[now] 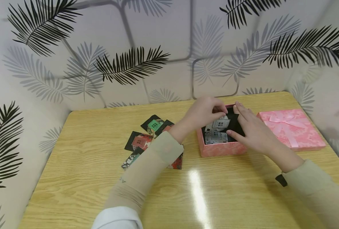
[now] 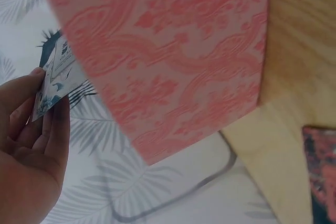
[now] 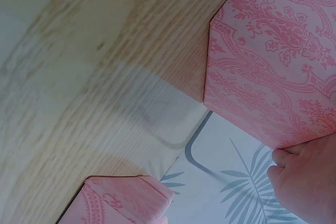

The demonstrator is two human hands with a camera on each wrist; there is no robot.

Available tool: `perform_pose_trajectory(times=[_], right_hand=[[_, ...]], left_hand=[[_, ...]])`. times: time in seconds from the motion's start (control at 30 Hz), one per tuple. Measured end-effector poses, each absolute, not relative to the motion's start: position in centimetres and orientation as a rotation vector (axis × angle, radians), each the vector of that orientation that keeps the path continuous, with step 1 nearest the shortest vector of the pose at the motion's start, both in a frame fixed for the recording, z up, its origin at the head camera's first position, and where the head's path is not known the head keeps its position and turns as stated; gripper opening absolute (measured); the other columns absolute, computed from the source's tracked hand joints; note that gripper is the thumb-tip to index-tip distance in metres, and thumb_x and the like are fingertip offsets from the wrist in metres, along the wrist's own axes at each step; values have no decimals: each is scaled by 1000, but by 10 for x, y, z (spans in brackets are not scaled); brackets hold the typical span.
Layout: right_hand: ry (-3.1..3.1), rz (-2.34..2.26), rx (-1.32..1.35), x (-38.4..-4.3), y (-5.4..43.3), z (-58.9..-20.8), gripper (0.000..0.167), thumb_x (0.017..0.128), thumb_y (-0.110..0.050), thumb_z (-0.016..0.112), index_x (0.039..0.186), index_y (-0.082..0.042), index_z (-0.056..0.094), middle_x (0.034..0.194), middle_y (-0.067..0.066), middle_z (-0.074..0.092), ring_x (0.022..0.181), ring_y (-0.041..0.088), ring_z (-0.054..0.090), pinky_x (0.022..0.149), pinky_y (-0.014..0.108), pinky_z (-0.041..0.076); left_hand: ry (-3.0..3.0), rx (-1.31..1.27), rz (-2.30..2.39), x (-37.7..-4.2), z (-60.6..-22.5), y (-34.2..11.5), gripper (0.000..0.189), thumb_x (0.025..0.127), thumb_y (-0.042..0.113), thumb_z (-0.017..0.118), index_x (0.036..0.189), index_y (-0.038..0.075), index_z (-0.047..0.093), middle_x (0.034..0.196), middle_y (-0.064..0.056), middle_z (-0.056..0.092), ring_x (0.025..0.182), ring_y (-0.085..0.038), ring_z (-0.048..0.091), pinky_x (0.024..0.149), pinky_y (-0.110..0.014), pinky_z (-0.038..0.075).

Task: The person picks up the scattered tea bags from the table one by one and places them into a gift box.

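Note:
My left hand (image 1: 205, 111) reaches over the pink patterned box (image 1: 219, 150) and pinches a flat packet (image 2: 62, 77) with a pale label and a blue bird print between thumb and fingers. Inside the box's dark interior, another pale packet (image 1: 216, 137) lies nearer the front wall. The right hand (image 1: 252, 128) rests across the box's right rim, its fingers extended toward the far corner and the thumb spread inward over the opening. In the right wrist view, those fingers touch the top edge of the box wall (image 3: 273, 61).
The pink lid (image 1: 298, 127) with a ribbon bow lies right of the box. Several dark packets with coloured labels, one red (image 1: 139, 141) and one green (image 1: 154, 125), are spread left of the box, partly behind the left forearm. A leaf-patterned wall (image 1: 169, 76) borders the wooden table (image 1: 86, 165).

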State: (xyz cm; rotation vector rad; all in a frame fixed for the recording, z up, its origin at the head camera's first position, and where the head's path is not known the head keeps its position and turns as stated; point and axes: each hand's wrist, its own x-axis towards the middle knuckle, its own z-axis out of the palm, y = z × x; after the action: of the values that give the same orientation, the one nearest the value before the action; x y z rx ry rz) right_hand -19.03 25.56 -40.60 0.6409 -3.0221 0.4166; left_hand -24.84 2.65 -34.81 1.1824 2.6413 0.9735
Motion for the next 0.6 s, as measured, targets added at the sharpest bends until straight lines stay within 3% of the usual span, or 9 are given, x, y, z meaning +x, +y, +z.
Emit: perform_pose_trajectory(times=[0.07,0.13,0.6], right_hand=[[-3034,414,638,-190,255,-406,88,105,-50,61,162,9,31,177,24,15,163,45,21,124,74,26],[-3039,416,640,-190,255,-406,94,106,-51,60,168,5,17,177,24,15,163,45,20,125,73,25],[-3063,432,629,-188,256,-405,94,105,-51,60,168,3,15,178,22,12,165,42,17,129,68,23]], left_hand=[[2632,1145,965,-250,-356,27,13,104,16,72,110,8,81,109,-4,81,100,-12,76,88,-16,57],[2638,1108,930,-251,-363,28,12,104,17,72,109,10,81,109,-3,81,100,-11,76,88,-16,57],[2713,1075,622,-255,-389,35,13,104,18,72,111,14,82,111,0,81,100,-12,74,91,-24,59]])
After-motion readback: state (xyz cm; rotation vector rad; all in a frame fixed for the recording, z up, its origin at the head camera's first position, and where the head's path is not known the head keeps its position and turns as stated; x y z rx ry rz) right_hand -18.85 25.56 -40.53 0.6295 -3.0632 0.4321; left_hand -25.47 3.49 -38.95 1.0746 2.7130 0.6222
